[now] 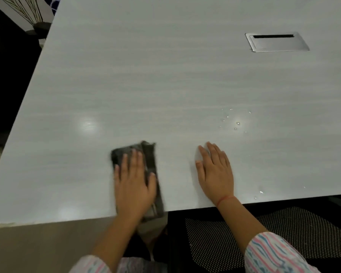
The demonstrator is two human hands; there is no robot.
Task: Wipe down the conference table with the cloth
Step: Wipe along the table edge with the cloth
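Observation:
A dark grey folded cloth (150, 156) lies on the pale conference table (165, 85) near its front edge. My left hand (134, 184) presses flat on the cloth with straight fingers, covering its middle; the cloth's lower end reaches the table edge. My right hand (217, 172) rests flat on the bare tabletop to the right of the cloth, fingers straight and spread a little. Small water droplets (237, 123) glisten on the table beyond the right hand, and a few more droplets (261, 192) sit near the front edge at the right.
A silver cable hatch (277, 41) is set flush into the table at the far right. A black mesh chair (283, 229) stands under the front edge. The table's left edge drops to a dark area with a potted plant (38, 26).

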